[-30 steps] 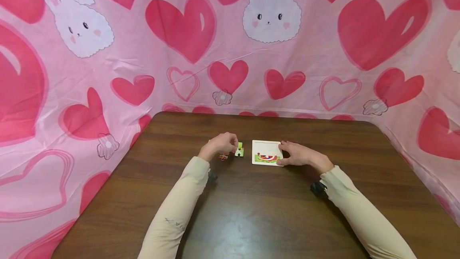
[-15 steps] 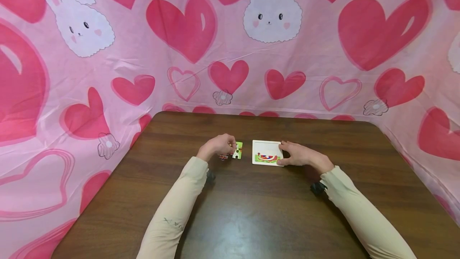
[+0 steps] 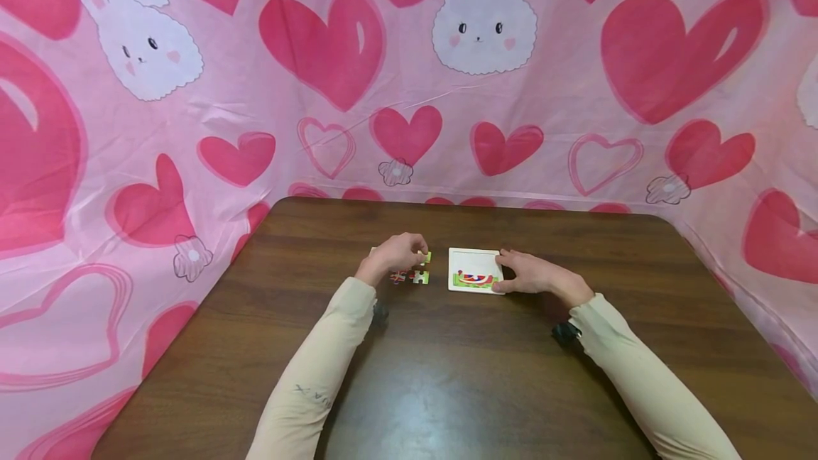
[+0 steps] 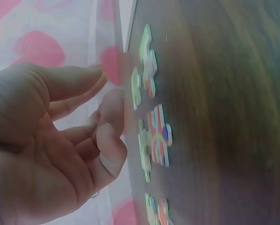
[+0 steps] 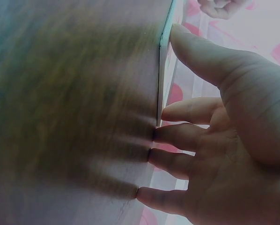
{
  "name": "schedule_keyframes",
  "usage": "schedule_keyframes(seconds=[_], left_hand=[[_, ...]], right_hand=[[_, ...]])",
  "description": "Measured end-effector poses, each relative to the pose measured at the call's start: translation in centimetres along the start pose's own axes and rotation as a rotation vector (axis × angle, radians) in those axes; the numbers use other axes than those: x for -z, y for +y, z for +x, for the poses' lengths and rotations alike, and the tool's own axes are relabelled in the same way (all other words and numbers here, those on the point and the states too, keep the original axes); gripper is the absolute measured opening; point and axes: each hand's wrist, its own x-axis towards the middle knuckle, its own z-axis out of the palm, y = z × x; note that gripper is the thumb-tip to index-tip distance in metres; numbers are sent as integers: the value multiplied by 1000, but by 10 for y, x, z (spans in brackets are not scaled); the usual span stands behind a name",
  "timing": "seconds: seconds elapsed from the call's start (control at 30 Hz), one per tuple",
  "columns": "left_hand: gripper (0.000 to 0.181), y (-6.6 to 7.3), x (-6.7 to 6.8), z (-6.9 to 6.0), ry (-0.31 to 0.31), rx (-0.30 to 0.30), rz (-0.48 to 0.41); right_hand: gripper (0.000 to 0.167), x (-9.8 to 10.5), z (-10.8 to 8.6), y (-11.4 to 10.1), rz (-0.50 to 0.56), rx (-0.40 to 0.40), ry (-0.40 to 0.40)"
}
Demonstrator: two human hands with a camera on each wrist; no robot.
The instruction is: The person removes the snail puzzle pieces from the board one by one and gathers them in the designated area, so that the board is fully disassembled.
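Observation:
My left hand (image 3: 401, 253) hovers over several jigsaw pieces on the table. In the left wrist view its thumb and loosely bent fingers stand apart, with nothing between them. Just under it lie a green and white piece (image 3: 420, 277) and a red striped piece (image 3: 398, 277). Another green piece (image 3: 427, 258) is partly hidden by the fingertips. To the right is a white puzzle tray (image 3: 471, 261) with a red, blue and green picture strip (image 3: 476, 280) along its near side. My right hand (image 3: 533, 274) rests at the tray's right edge, thumb on the rim, other fingertips on the table.
The brown wooden table (image 3: 422, 375) stretches around the pieces and tray. Behind it hangs a pink cloth (image 3: 549, 91) with hearts and rabbits. More flat pieces (image 4: 163, 212) lie farther along the table in the left wrist view.
My left hand has moved slightly right and away, off the near green and white piece, which sits lower and shows more fully. The right hand and tray have stayed put.

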Motion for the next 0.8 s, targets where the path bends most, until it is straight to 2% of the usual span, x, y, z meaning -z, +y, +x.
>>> schedule_keyframes(seconds=[0.13,0.4,0.67,0.8], left_hand=[[19,5,-5,4,28,-50,11],[25,18,-9,7,49,-81,9],[27,30,-16,7,21,-51,-60],[26,34,-21,9,17,-63,-64]], right_hand=[[85,-1,1,1,-1,-5,1],[84,0,1,-1,1,-4,-1],[83,2,-1,-3,9,-10,-3],[81,2,-1,-3,13,-11,-7]])
